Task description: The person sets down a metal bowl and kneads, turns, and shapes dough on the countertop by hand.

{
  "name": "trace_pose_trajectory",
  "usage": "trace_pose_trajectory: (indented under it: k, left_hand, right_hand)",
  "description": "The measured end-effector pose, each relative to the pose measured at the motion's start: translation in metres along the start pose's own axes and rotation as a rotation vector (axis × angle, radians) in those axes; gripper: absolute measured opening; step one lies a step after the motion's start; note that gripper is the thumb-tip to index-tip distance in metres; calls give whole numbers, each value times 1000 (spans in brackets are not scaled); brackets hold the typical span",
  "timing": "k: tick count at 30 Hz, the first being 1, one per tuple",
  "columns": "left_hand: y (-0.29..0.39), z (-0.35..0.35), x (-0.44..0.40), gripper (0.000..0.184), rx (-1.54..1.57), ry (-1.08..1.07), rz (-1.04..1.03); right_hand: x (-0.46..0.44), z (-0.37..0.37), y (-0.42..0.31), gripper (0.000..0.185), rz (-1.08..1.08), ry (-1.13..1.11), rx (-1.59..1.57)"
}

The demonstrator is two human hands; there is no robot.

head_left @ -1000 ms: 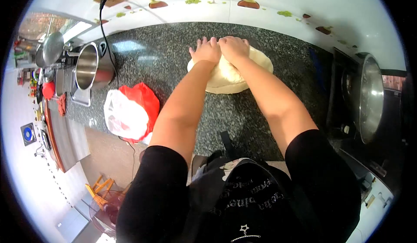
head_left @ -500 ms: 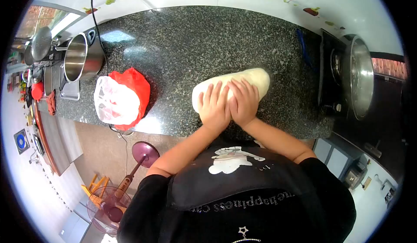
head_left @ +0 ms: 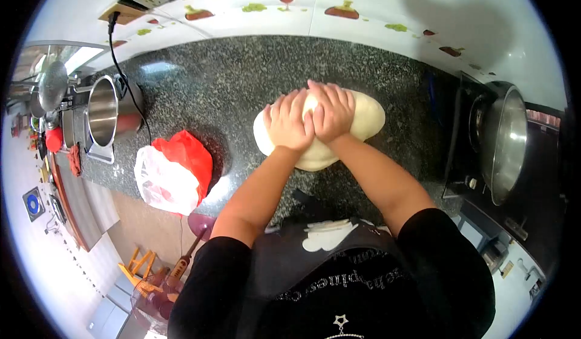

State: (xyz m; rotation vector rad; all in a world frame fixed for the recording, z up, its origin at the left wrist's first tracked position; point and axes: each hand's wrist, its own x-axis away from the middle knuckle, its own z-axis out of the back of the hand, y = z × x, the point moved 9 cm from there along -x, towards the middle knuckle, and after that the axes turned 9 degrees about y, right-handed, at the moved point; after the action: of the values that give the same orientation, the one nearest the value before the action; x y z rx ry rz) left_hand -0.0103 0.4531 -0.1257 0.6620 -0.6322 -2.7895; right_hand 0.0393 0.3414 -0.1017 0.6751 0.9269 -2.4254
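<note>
A thick slab of pale, smooth dough (head_left: 367, 116) lies on the speckled dark stone countertop (head_left: 236, 78), bulging toward me below my wrists. Both my hands rest on top of it, side by side with the thumbs close together. My left hand (head_left: 287, 122) presses on the left part, its fingers stretched forward and apart. Beside it, my right hand (head_left: 334, 115) lies over the middle, fingers extended toward the dough's far edge. The palms hide part of the dough's surface.
A red and white plastic bag (head_left: 175, 172) sits left on the counter, with a steel pot (head_left: 115, 112) behind it. A black cord (head_left: 121, 72) hangs from the wall socket. At right, a large metal wok (head_left: 507, 145) stands on the stove. A purple fan (head_left: 201, 225) stands below.
My hands have pushed forward over the dough, which has become wider and bulges toward me. The head view has shifted, showing more of the wall and its sockets.
</note>
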Motion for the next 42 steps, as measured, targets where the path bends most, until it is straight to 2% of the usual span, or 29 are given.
trace_pose_trajectory:
  k: [3, 4, 5, 7, 8, 9, 10, 11, 12, 13, 15, 17, 19, 21, 22, 24, 25, 26, 27, 28, 30, 31, 32, 33, 34, 35, 37, 40, 42]
  left_hand:
    - [-26, -33, -59, 49, -79, -289, 315]
    - [-30, -33, -67, 51, -104, -438, 457]
    - [-26, -27, -66, 56, -29, -557, 539]
    - [-33, -25, -39, 57, 42, -505, 655]
    - [-40, -25, -13, 58, 73, -491, 726]
    - [-39, -22, 16, 61, 102, -491, 705]
    - [-38, -26, 53, 68, 453, -553, 940]
    - [-29, -24, 85, 75, 809, -602, 1161]
    - [1, 3, 90, 77, 1002, -706, 1055]
    - [6, 25, 102, 78, 977, -699, 1134]
    - [-7, 37, 114, 78, 957, -716, 1136]
    - [-41, 29, 123, 79, 958, -783, 985]
    - [-33, 39, 89, 75, 912, -656, 792]
    - [-8, 53, 38, 72, 873, -529, 590]
    - [7, 60, 10, 70, 857, -459, 485]
    - [34, 71, -35, 67, 820, -318, 274]
    - [54, 64, -41, 62, 614, -381, 90]
    - [59, 43, -25, 53, 362, -605, 130]
    - [72, 36, -8, 46, 94, -847, 106]
    - [81, 42, 3, 40, -43, -837, 52]
    - [86, 46, 23, 32, -38, -623, -156]
    - [86, 61, 36, 31, 34, -434, -250]
    - [87, 82, 53, 31, 111, -244, -330]
    - [88, 93, 75, 31, 65, -191, -382]
    - [87, 102, 94, 30, 16, -139, -431]
    - [78, 102, 116, 29, 57, -53, -483]
    - [55, 90, 148, 26, 139, 111, -579]
    - [38, 59, 100, 24, 81, 161, -541]
    - [31, 36, 58, 21, 58, 149, -488]
  right_hand:
    - [-39, -53, 41, 42, -260, -209, 105]
    - [-52, -69, 49, 44, -314, -351, 131]
    - [-56, -94, 64, 43, -375, -599, 43]
    - [-57, -81, 77, 48, -807, -496, -913]
    - [-69, -58, 86, 50, -643, -377, -1116]
    - [-64, -22, 101, 51, -672, -324, -979]
    - [-61, 16, 112, 52, -696, -274, -843]
    - [-35, 26, 135, 53, -847, -209, -796]
    - [0, 12, 175, 55, -946, -173, -603]
    - [36, -2, 214, 57, -1052, -146, -422]
    - [36, -15, 167, 50, -934, -270, -404]
    - [52, -29, 131, 44, -1118, -253, -861]
    - [42, 3, 64, 39, -1108, -410, -1095]
    - [38, 42, 7, 29, -396, -249, -1028]
    - [48, 60, -26, 28, -279, -248, -852]
    - [53, 85, -72, 28, -140, -483, -732]
    - [46, 82, -54, 30, -372, -447, -931]
    - [40, 75, -33, 32, -612, -403, -1127]
    - [29, 75, -9, 39, -704, -219, -847]
    - [19, 79, -7, 41, -740, -132, -731]
    - [68, 14, 9, 43, -896, -346, -709]
    - [73, 39, -19, 48, -847, -297, -638]
    - [68, 68, -44, 44, -428, -140, -545]
    - [84, 75, -54, 41, -334, -73, -404]
    - [96, 90, -66, 42, -159, 40, -407]
    - [106, 98, -77, 47, -31, 25, -365]
    - [114, 86, -79, 51, 49, -34, -270]
    - [86, 42, -51, 52, 68, -64, -182]
    - [45, 23, -30, 53, 85, -33, -238]
